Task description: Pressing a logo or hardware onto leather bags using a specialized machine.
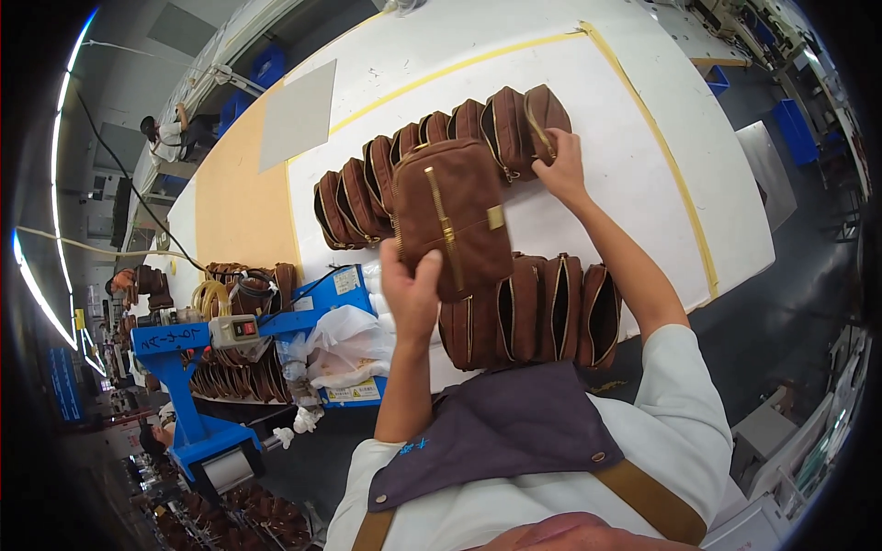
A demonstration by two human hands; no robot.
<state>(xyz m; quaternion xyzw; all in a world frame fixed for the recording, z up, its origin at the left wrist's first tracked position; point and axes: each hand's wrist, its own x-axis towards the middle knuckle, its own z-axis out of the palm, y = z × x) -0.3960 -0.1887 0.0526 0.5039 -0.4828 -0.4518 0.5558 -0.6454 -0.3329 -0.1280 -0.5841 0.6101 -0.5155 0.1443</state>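
"above the white flat table point(634, 211), where's the brown rectangular gold-zipped bag point(473, 188)?"

"pinched at its lower corner by the left hand point(411, 286); the right hand point(564, 170) pinches the zipped edge of a brown upright end bag point(552, 108)."

"risk?"

"that corner hold could slip, dropping it onto the table."

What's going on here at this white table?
A person is handling brown zippered pouches. The left grip holds one brown pouch up above the white table, its front zipper facing upward. The right grip is at the end pouch of the far row; whether it pinches that pouch is unclear. A shorter near row stands closer to the person, with several zippers gaping. A blue-framed machine is on the left.
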